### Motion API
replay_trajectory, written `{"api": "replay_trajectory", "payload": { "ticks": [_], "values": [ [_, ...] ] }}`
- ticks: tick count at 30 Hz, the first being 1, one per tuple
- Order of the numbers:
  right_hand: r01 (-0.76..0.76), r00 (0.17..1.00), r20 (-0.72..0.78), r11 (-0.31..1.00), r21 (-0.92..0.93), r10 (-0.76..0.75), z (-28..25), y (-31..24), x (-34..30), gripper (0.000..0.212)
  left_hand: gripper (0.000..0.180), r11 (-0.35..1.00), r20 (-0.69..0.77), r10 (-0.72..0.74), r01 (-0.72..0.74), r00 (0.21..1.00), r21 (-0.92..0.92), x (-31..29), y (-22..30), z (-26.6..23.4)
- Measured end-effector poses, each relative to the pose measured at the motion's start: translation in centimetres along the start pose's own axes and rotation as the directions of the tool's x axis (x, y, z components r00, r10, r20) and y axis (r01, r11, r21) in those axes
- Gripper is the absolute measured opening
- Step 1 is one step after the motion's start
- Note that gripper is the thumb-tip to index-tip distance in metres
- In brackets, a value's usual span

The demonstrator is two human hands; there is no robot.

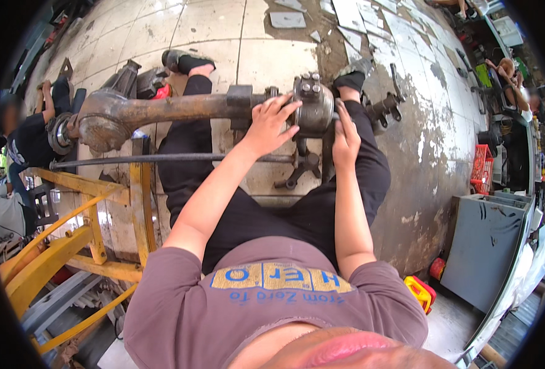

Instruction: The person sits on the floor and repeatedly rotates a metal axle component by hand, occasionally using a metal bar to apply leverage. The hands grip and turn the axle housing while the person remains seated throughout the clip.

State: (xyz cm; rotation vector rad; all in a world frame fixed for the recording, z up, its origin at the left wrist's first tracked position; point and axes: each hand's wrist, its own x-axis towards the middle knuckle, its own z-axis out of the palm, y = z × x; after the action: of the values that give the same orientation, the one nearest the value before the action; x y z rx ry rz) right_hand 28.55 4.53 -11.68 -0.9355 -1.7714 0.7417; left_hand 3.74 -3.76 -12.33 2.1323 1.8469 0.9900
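Both hands are on the rounded steel knuckle housing (312, 111) at the end of a long rusty axle beam (180, 107), which lies crosswise in front of the person, its long axis running from the housing away to the left, past the left hand, toward a bulbous casting (103, 123). The left hand (266, 126) lies flat with fingers spread over the near-left face of the housing, fingertips pointing up toward the cluster of bolt heads (309, 86) on top. The right hand (345, 138) presses against the housing's right side, fingers together and extended upward; whether it grips anything behind, I cannot tell. So the housing sits directly between the two hands, touching both, with the left slightly higher. A thin steel rod (161, 160) runs parallel below the beam, just under the left wrist. A yellow stand (94, 234) props the beam well to the left.
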Motion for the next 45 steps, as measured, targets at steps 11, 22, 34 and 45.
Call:
{"api": "replay_trajectory", "payload": {
  "ticks": [11, 22, 34, 45],
  "values": [
    [-0.190, 0.982, 0.010, 0.980, -0.052, 0.191, -0.9, 1.5, -1.9, 0.043, 0.069, 1.000, 0.013, -0.003, 0.003, 1.000, -0.012, -0.1, 0.1, 0.4],
    [0.036, 0.998, 0.060, 0.887, -0.460, -0.010, 1.6, -1.8, -0.1, 0.042, 0.070, 0.999, 0.011, -0.011, 0.011, 1.000, -0.049, -0.4, 0.3, 0.7],
    [-0.088, 0.995, 0.021, 0.967, -0.240, 0.095, 1.7, -0.5, -1.8, 0.038, 0.070, 1.000, -0.009, 0.017, -0.017, 1.000, -0.001, -0.1, 0.0, 0.5],
    [-0.015, 0.999, 0.044, 0.955, -0.296, 0.029, 1.4, 0.6, 1.3, 0.041, 0.070, 1.000, 0.009, 0.008, -0.008, 1.000, -0.001, 0.4, 0.4, 0.1]
  ]
}}
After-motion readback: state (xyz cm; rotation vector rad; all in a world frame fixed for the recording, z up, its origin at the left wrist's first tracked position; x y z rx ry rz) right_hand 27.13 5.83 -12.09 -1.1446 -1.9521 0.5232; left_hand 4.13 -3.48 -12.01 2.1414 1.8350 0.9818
